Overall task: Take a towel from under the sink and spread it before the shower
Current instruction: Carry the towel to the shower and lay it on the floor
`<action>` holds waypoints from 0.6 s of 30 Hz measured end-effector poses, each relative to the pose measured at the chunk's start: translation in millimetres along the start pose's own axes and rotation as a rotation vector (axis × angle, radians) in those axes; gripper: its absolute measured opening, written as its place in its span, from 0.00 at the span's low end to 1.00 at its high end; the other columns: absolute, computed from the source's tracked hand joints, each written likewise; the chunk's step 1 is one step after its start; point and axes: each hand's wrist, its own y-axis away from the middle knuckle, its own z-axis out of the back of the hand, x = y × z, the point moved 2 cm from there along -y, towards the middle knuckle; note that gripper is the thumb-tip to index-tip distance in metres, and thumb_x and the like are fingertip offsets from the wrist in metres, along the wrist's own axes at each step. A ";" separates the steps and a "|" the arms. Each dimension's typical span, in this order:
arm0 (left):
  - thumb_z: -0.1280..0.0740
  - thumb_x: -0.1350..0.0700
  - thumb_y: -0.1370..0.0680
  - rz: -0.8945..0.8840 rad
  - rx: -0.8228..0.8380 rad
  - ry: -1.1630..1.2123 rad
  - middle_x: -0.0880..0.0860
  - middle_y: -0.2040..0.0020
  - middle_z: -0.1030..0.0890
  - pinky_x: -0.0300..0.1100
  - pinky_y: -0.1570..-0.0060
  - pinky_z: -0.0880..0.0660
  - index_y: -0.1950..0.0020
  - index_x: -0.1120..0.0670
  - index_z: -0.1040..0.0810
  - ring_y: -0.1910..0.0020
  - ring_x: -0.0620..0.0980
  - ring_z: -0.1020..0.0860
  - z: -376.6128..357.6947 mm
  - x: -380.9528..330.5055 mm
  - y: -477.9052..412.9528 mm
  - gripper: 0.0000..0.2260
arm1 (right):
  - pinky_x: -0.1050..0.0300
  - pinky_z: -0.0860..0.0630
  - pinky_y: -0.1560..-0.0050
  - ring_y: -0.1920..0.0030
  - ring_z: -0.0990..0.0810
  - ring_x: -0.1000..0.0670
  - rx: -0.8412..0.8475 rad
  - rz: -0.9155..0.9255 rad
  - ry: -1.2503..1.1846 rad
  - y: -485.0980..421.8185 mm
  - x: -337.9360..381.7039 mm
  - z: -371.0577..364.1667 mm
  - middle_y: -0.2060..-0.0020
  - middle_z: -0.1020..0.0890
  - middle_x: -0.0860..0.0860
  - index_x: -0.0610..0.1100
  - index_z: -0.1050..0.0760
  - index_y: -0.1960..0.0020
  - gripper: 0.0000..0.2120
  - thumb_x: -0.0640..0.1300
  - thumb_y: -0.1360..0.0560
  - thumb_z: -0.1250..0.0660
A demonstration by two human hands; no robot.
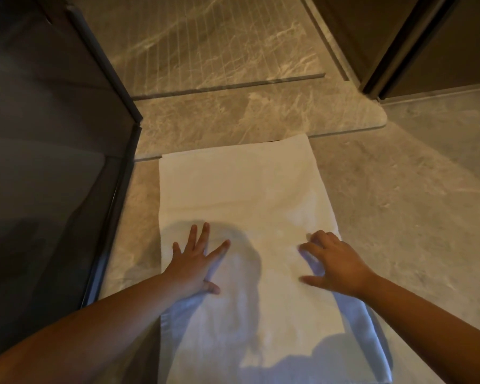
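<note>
A white towel [239, 189] lies flat and lengthwise on the marble floor, its far edge reaching the raised stone threshold [261, 115] of the shower. Beyond the threshold is the grooved shower floor [205, 45]. My left hand [194, 261] rests palm down on the towel's left side with the fingers spread. On the towel's right side my right hand [333, 261] presses down with fingers apart and slightly curled. Neither hand grips the cloth.
A dark glass shower panel [53, 134] with a metal frame stands along the left, close to the towel's left edge. A dark door frame [416, 51] rises at the upper right. Grey marble floor [413, 203] extends to the right of the towel.
</note>
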 end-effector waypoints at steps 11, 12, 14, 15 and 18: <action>0.36 0.33 0.32 -0.012 -0.081 -0.077 0.55 0.27 0.71 0.68 0.33 0.55 0.27 0.46 0.66 0.31 0.58 0.72 18.5 14.1 -10.6 0.48 | 0.48 0.48 0.27 0.25 0.61 0.46 0.160 -0.020 0.087 -37.1 -12.7 10.4 0.25 0.61 0.49 0.55 0.60 0.27 0.42 0.65 0.30 0.38; 0.36 0.32 0.33 -0.014 -0.082 -0.085 0.55 0.27 0.71 0.69 0.34 0.54 0.27 0.46 0.66 0.31 0.59 0.72 21.5 15.7 -14.2 0.49 | 0.48 0.48 0.28 0.25 0.61 0.46 0.157 -0.024 0.084 -41.6 -14.3 13.0 0.25 0.60 0.49 0.55 0.59 0.27 0.42 0.64 0.30 0.38; 0.35 0.30 0.36 -0.002 -0.063 -0.083 0.56 0.28 0.73 0.70 0.35 0.54 0.28 0.44 0.67 0.32 0.60 0.73 25.9 19.1 -20.6 0.51 | 0.46 0.48 0.28 0.26 0.62 0.46 0.168 -0.040 0.082 -49.8 -17.1 16.8 0.25 0.61 0.50 0.55 0.60 0.27 0.45 0.65 0.32 0.36; 0.34 0.30 0.37 0.006 -0.041 -0.074 0.56 0.29 0.74 0.71 0.35 0.54 0.28 0.43 0.68 0.32 0.61 0.74 26.6 20.5 -23.2 0.52 | 0.45 0.49 0.28 0.26 0.63 0.45 0.190 -0.045 0.080 -52.8 -17.6 17.1 0.25 0.62 0.50 0.55 0.61 0.27 0.47 0.65 0.33 0.35; 0.32 0.30 0.40 0.012 0.039 -0.046 0.55 0.34 0.80 0.73 0.37 0.53 0.33 0.43 0.75 0.36 0.61 0.78 22.1 20.7 -24.8 0.57 | 0.38 0.51 0.29 0.28 0.68 0.41 0.284 -0.051 0.072 -54.8 -15.3 11.3 0.29 0.70 0.50 0.51 0.67 0.29 0.54 0.66 0.36 0.33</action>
